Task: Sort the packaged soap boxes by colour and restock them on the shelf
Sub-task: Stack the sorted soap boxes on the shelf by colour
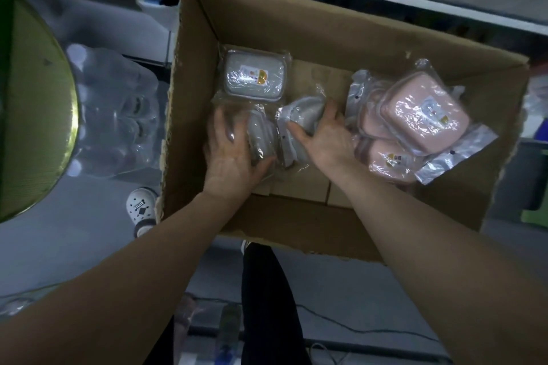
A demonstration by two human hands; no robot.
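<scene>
**Container:** large open brown cardboard box (296,35) on a grey floor, its near rim ragged.

**Contents, left half:** three grey rectangular plastic soap boxes, each sealed in a clear crinkled bag
- far grey soap box (252,77): lies flat with its label up, near the carton's left wall; neither hand touches it
- left grey soap box (262,139): just nearer than the far one. The left hand (231,151) lies over it, fingers curled round its far side and thumb hooked against its near right edge
- middle grey soap box (302,115): tilted, touching the left grey soap box. The right hand (323,136) grips it from the right, fingers bent over its top and thumb stretched along its near face

**Contents, right half:** a heap of pink soap boxes in the same clear bags
- top pink soap box (424,115): tilted with its label up, resting on the others
- lower pink soap box (388,160): label up, partly covered by the top one
- more pink shows behind these two; I cannot tell how many

**Outside the carton:**
- green rounded object (29,98) at the left edge, of unclear kind
- wrapped pack of clear plastic bottles (112,109) beside the left wall
- white perforated shoe (141,207) near the carton's near left corner
- black trouser leg (267,305) between the two forearms
- thin dark cable (355,326) on the floor
</scene>
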